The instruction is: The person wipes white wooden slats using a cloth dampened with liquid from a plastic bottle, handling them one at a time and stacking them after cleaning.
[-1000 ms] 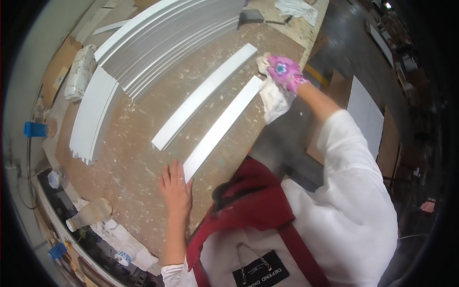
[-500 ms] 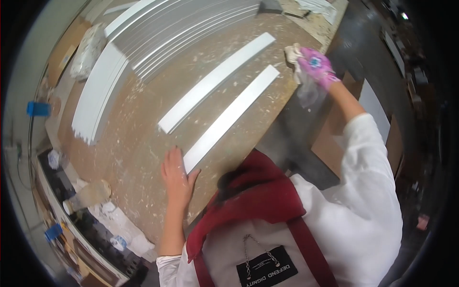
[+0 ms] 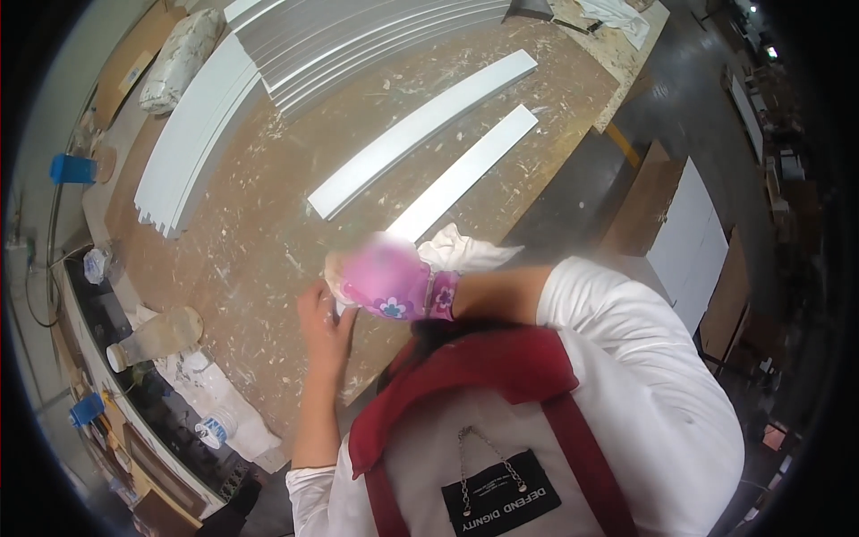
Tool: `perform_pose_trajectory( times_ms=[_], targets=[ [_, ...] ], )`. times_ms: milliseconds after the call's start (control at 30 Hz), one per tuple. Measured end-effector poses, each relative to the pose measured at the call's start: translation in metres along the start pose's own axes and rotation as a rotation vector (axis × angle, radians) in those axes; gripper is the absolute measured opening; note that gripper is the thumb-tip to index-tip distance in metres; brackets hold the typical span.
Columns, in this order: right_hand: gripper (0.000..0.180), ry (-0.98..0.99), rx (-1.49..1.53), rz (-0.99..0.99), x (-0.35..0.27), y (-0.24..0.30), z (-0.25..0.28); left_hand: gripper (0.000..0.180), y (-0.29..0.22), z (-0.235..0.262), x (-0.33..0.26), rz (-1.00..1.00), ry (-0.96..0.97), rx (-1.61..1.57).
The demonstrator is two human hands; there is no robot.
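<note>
White flat strips (image 3: 465, 172) of painted board, two of them, are laid side by side on the desk (image 3: 268, 242), a large paint-spattered chipboard surface; the shorter strip runs from two o'clock down toward the centre, where its near end is covered by the hands. At twelve o'clock a fanned stack of long grey-white slats (image 3: 376, 31) is seen, and at ten o'clock a second bundle of white slats (image 3: 188, 143) lies along the desk's edge. A white sack (image 3: 179, 58) rests at eleven o'clock, and a small blue cup (image 3: 70, 168) at nine.

Compared with a second ago, the right hand (image 3: 386, 282), in a pink flowered glove, has been drawn back from the far end of the shorter strip at two o'clock to its near end at the centre. A crumpled white cloth (image 3: 461, 252) is bunched under and behind that hand, apparently clamped in it. The bare left hand (image 3: 324, 327) is pressed flat and open on the desk just beside the strip's near end, as before. From this it is judged that one full pass along the strip has been completed.
</note>
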State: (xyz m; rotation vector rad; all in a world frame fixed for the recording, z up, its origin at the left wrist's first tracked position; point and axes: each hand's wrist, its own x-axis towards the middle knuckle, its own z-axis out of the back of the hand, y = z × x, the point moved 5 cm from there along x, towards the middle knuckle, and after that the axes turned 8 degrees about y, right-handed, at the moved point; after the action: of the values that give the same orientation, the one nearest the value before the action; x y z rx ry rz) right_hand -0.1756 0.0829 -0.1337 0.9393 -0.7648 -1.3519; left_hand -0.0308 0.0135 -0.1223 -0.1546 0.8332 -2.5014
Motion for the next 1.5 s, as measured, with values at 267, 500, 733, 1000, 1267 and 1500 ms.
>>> perform_pose_trajectory(
  times_ms=[267,500,733,1000,1267,1500],
  targets=[
    [0.020,-0.226,-0.973,-0.584,-0.150,-0.121,0.214,0.044,-0.008,0.006,0.004,-0.001,0.009,-0.038],
    [0.015,-0.205,-0.244,0.038,-0.048,0.016,0.078,0.045,0.009,-0.002,-0.007,-0.018,-0.032,0.007],
    [0.016,-0.298,-0.793,-0.512,-0.085,-0.029,0.159,0.046,-0.006,0.004,-0.003,0.064,0.015,-0.028],
    [0.026,-0.362,-0.921,-0.631,-0.199,-0.049,0.271,0.047,-0.012,0.008,-0.004,0.081,-0.007,-0.009],
    [0.036,-0.195,-0.858,-0.892,-0.136,-0.091,0.232,0.046,-0.004,0.008,-0.008,0.088,0.047,-0.013],
    [0.023,-0.688,-0.589,-0.362,-0.185,-0.086,0.260,0.047,-0.005,0.003,0.000,0.072,0.016,-0.018]
  ],
)
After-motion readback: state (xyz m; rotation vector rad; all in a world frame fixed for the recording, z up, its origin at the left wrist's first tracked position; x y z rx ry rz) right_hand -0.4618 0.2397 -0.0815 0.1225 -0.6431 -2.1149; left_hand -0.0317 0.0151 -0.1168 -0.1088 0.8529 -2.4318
